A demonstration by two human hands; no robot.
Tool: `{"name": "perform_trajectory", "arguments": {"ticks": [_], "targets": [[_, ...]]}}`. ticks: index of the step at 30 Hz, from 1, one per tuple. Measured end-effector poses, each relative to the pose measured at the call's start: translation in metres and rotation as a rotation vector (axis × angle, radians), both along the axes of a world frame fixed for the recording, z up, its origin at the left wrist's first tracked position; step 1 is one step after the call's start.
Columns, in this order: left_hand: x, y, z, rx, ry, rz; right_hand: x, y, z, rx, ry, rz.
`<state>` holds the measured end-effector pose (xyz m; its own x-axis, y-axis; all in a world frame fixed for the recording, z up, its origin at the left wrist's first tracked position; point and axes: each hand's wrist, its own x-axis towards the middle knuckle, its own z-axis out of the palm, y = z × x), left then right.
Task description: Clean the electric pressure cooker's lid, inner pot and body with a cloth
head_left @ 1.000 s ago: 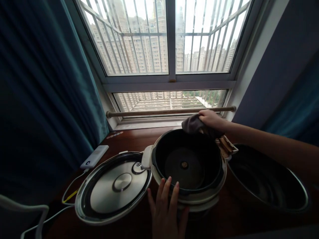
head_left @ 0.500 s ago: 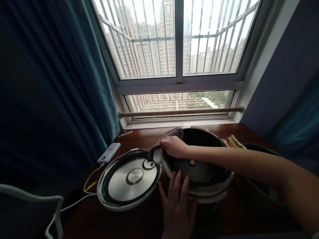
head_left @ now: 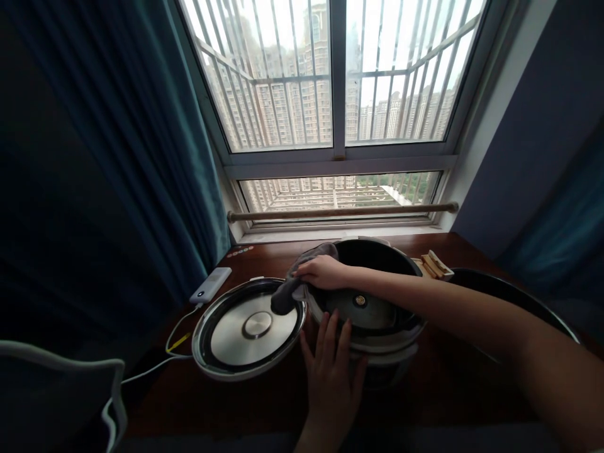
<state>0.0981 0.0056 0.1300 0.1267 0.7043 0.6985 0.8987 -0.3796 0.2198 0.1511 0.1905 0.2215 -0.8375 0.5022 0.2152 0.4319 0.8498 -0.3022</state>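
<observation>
An open rice cooker (head_left: 377, 343) stands on a dark wooden table, its round steel-lined lid (head_left: 248, 328) swung out flat to the left. My right hand (head_left: 322, 272) reaches across the cooker and presses a dark grey cloth (head_left: 296, 282) on the rim by the hinge. The cloth droops over the lid's edge. My left hand (head_left: 333, 371) lies flat with fingers spread against the cooker's front wall.
A dark inner pot (head_left: 509, 296) sits to the right of the cooker. A white power bank (head_left: 210, 285) with a cable (head_left: 177, 330) lies at the left. Small wooden pieces (head_left: 434, 264) rest behind the cooker. Teal curtains (head_left: 141, 157) flank the barred window (head_left: 330, 75). A wooden rod (head_left: 342, 212) crosses the sill.
My right hand has carried the cloth from the cooker's far right rim across to the left rim by the hinge. My left hand has stayed on the cooker's front.
</observation>
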Motion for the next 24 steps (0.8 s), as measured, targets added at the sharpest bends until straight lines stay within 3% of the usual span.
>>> {"name": "perform_trajectory", "arguments": {"ticks": [5, 8, 10, 15, 19, 24], "targets": [[-0.001, 0.001, -0.008, -0.017, 0.066, 0.036, 0.013, -0.036, 0.000, -0.083, -0.035, 0.294], [-0.001, 0.002, -0.010, -0.015, 0.087, 0.044, 0.014, -0.030, -0.004, -0.091, 0.003, 0.373], [-0.001, 0.003, -0.009, -0.009, 0.087, 0.030, 0.011, -0.014, -0.008, -0.114, 0.049, 0.353], [-0.001, 0.003, -0.005, -0.006, 0.093, 0.018, 0.004, 0.015, -0.015, -0.064, 0.131, 0.116], [-0.001, 0.003, -0.003, -0.002, 0.097, 0.021, 0.007, 0.002, -0.019, -0.108, 0.213, 0.077], [0.000, 0.003, -0.006, -0.007, 0.110, 0.030, 0.028, -0.034, -0.014, -0.240, 0.213, 0.151]]}}
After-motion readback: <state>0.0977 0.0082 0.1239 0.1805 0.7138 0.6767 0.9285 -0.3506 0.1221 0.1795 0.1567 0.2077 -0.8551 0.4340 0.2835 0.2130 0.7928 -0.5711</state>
